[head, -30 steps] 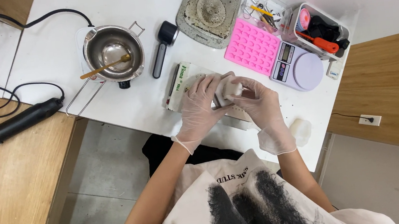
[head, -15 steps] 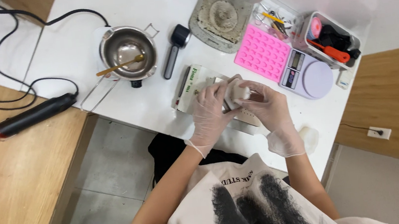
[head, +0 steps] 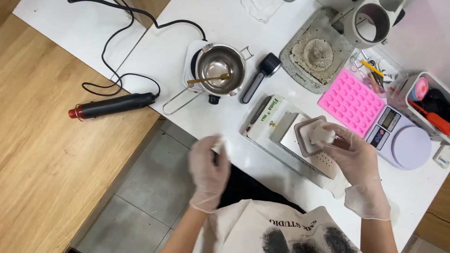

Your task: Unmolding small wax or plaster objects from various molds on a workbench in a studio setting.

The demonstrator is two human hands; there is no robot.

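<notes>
A small pale lump [head: 322, 132] sits in a shallow square mould [head: 313, 135] near the table's [head: 173, 43] front edge, pinned under the gloved right hand's [head: 353, 155] fingers. The gloved left hand [head: 209, 171] hangs off the near edge, curled around something small and blurred. Just left of the mould lies a long green-and-white box [head: 267, 116]; right of it, a pink silicone tray [head: 352, 102] and a lilac scale [head: 404, 140].

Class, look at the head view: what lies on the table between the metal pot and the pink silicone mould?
Between the metal pot and the pink mould, the head view shows a black-handled tool; the rest is bare white table.
</notes>
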